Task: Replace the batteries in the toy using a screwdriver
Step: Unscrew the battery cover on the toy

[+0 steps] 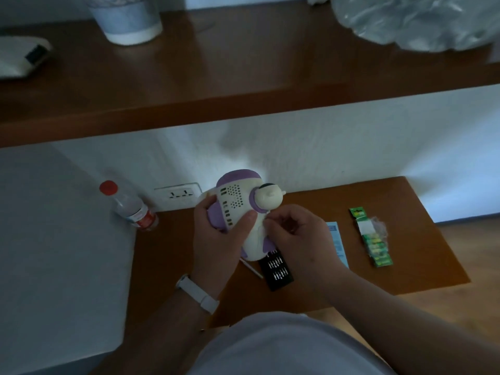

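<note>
The white-and-purple toy [238,209] is held up above the worktop [405,239], its vented back panel facing up and its round head pointing right. A black tray of screwdriver bits [277,269] lies beneath it with a thin screwdriver [253,269] just beside. A green strip of batteries [374,239] lies well to the right.

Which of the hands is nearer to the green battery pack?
The right. The right hand is at the toy, just left of the battery pack lying on the table. The left hand grips the toy's far side, further away.
</note>
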`<state>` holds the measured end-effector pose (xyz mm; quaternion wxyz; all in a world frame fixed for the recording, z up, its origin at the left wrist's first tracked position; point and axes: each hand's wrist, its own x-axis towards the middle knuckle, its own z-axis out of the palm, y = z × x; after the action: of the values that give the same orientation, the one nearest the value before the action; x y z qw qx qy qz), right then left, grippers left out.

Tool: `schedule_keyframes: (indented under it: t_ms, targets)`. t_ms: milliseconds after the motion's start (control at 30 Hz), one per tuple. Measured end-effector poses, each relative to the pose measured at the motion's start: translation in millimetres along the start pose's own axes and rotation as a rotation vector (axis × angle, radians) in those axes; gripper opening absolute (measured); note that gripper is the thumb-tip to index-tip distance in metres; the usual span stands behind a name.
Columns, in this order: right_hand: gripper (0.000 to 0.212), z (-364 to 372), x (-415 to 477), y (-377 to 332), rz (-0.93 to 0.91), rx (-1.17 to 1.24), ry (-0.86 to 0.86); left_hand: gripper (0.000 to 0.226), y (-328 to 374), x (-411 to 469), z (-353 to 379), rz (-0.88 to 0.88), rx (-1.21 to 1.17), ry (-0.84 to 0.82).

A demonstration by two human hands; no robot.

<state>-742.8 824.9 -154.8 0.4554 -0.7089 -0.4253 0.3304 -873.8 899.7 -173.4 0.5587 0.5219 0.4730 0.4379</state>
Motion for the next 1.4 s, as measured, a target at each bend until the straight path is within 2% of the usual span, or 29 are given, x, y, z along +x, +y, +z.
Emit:
schedule_keyframes:
  t_ms: [200, 433, 767, 867, 1167, 1400]
  targets:
    - [0.009, -19.8, 4.9, 4.5, 0.062, 0.031, -0.005, 0.063, 1.0, -5.6, 23.1, 0.020, 0.067, 0.009]
    - [0.008, -35.8, 8.8, 15.0, 0.097, 0.099, -0.027, 0.073, -1.1, -12.0, 42.5, -0.005, 0.120, 0.027]
    - [0.009, -51.9, 13.1, 21.7, 0.041, 0.133, -0.063, 0.081, -1.1, -16.3, 57.8, -0.007, 0.140, 0.064]
    - [0.015, -53.2, 11.4, 25.1, 0.008, 0.099, -0.050, 0.078, -2.7, -17.1, 60.6, -0.018, 0.138, 0.078]
    - [0.006, -56.2, 12.1, 34.2, -0.057, -0.173, -0.040, 0.066, -15.1, -18.0, 64.0, -0.039, 0.190, 0.115]
    - [0.007, -60.8, 17.8, 36.5, -0.003, -0.147, -0.064, 0.063, -21.6, -15.2, 69.8, -0.093, 0.178, 0.096]
